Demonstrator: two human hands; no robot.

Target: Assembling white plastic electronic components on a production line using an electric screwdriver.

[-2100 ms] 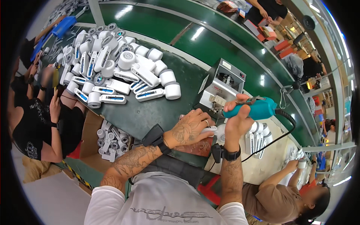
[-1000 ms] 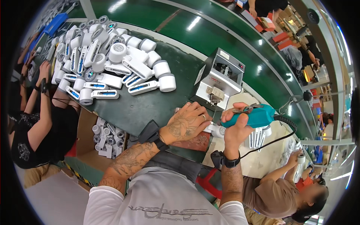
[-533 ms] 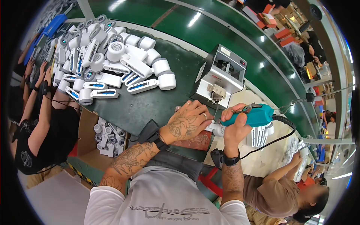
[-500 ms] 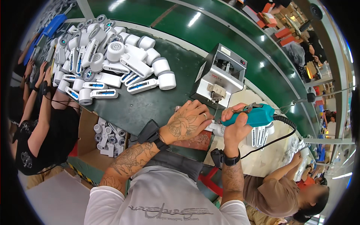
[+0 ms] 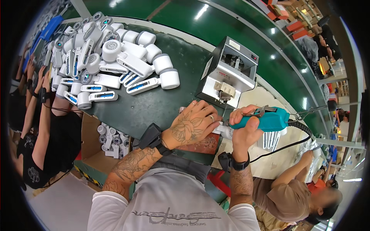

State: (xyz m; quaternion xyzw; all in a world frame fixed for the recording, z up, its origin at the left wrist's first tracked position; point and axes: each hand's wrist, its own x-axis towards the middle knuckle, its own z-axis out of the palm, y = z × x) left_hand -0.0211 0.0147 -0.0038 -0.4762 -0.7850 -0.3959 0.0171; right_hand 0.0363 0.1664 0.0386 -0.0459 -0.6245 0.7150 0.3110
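My right hand [image 5: 246, 133] is wrapped round a teal electric screwdriver [image 5: 271, 119] held almost level, its tip end toward my left hand [image 5: 192, 125]. The left hand is closed, palm down, with its fingers on a white handheld fan [image 5: 226, 131]. Most of that fan is covered by both hands, and the screwdriver's bit cannot be made out. Beneath them lies a reddish-brown board [image 5: 202, 145]. Just beyond my fingertips stands a grey and black screw feeder [image 5: 225, 87].
A heap of white fans [image 5: 111, 50] with open handles covers the table's left side. A cardboard box [image 5: 91, 152] below holds more. Several white handles [image 5: 271, 140] lie under the screwdriver's cord [image 5: 302, 126]. Co-workers sit left and right; a green conveyor [image 5: 192, 17] runs behind.
The view has turned slightly. The screwdriver and my right hand sit a little farther right in the picture, while both hands keep their grips.
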